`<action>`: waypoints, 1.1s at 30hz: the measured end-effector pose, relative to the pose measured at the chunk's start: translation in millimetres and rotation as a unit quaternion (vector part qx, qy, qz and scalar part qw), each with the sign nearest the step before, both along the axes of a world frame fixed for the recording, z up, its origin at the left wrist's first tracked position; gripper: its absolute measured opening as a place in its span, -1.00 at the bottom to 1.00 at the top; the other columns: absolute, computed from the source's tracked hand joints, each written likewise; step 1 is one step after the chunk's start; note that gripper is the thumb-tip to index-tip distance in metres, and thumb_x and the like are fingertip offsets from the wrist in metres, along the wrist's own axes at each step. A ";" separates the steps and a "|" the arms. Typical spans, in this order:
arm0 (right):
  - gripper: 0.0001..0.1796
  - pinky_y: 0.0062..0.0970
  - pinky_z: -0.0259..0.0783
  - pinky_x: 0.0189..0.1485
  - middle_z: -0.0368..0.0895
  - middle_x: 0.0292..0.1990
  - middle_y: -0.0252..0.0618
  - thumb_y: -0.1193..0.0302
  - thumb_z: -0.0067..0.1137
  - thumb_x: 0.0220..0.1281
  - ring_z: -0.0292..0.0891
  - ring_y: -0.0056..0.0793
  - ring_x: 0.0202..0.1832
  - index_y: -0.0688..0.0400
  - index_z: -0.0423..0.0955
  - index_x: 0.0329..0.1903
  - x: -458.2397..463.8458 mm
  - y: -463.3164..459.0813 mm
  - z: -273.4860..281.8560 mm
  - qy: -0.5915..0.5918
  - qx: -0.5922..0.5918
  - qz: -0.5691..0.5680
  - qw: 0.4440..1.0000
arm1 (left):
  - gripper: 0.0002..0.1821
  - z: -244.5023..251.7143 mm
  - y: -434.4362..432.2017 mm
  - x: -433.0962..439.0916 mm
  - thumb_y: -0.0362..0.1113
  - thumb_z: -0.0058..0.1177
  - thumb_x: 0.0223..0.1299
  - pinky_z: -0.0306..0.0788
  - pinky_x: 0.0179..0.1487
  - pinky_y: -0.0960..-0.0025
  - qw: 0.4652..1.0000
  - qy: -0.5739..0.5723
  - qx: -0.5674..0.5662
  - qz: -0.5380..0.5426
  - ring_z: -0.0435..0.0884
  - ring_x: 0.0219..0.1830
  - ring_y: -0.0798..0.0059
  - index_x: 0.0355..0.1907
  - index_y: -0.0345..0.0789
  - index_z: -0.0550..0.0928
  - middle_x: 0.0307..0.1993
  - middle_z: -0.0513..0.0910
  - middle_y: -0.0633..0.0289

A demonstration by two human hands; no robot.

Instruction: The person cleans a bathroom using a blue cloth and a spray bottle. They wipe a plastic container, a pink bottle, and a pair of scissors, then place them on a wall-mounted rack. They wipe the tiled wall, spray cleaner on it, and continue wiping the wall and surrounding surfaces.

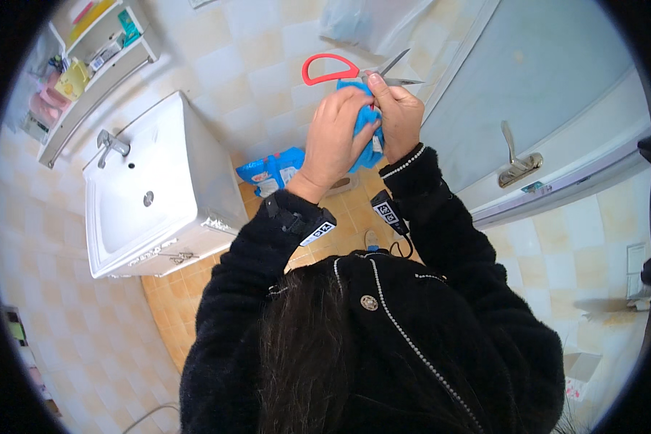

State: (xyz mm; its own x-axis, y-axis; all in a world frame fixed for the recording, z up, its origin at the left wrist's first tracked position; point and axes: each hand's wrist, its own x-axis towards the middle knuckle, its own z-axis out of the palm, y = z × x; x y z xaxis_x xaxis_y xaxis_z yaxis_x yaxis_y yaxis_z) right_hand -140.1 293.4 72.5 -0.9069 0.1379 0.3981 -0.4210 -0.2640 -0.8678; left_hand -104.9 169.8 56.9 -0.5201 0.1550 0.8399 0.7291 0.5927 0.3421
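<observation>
Before me, both hands are raised close together. Scissors with red handles [331, 69] have their metal blades parted and pointing to the right. My right hand [399, 108] grips them near the pivot, the thumb on the metal. A blue cloth [368, 157] is bunched between my palms, with a small white patch on it. My left hand [333, 133] holds the cloth from the left, its fingers curled over it. The cloth and fingers hide the second scissor handle for the most part.
A white washbasin [146, 190] with a metal faucet [111, 146] stands at left, below a wall shelf [100, 81] holding cups and boxes. A blue plastic package [274, 165] lies on the tiled floor beside the cabinet. At right is a door with a metal handle [515, 157].
</observation>
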 end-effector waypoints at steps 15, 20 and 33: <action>-0.63 -0.59 0.35 -0.29 0.60 -0.48 -0.38 0.24 0.25 0.26 0.42 -0.69 -0.39 0.35 0.60 -0.45 -1.9 -21.0 6.2 -0.086 -0.067 0.003 0.994 | -0.52 -53.1 -38.2 17.2 -0.20 0.16 0.27 0.41 0.06 0.43 0.843 -0.386 0.324 -0.186 0.53 -0.04 0.55 0.18 -0.35 0.47 -0.10 0.61 0.22; -0.72 -0.61 0.49 -0.14 0.59 -0.32 -0.30 0.35 0.19 0.32 0.51 -0.63 -0.26 0.37 0.57 -0.19 -4.2 -42.7 7.1 -0.147 -0.165 0.095 0.971 | -0.57 -7.1 -46.1 7.4 -0.16 0.04 0.38 0.48 -0.18 0.58 0.767 -0.358 0.498 -0.190 0.57 -0.26 0.70 0.21 -0.30 0.49 -0.21 0.62 0.36; -0.44 -0.26 0.38 0.20 0.47 0.11 -0.21 0.24 0.04 0.42 0.40 -0.38 0.13 0.21 0.22 0.35 -100.2 -57.9 -16.7 -0.164 -0.178 0.413 0.878 | -0.78 70.9 -126.6 -79.6 -0.19 0.04 0.36 0.44 -0.24 0.61 0.862 -0.283 0.416 -0.054 0.55 -0.33 0.73 -0.17 -0.31 0.62 -0.35 0.63 0.40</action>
State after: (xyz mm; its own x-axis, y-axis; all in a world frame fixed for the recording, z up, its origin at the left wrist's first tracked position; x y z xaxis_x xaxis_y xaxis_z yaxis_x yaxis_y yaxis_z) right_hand -240.3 235.5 55.8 -0.8141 -0.5579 0.1612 0.2989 -0.6405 -0.7074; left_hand -184.5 43.2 127.8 -0.9037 -0.3063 0.2993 0.3407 -0.0908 0.9358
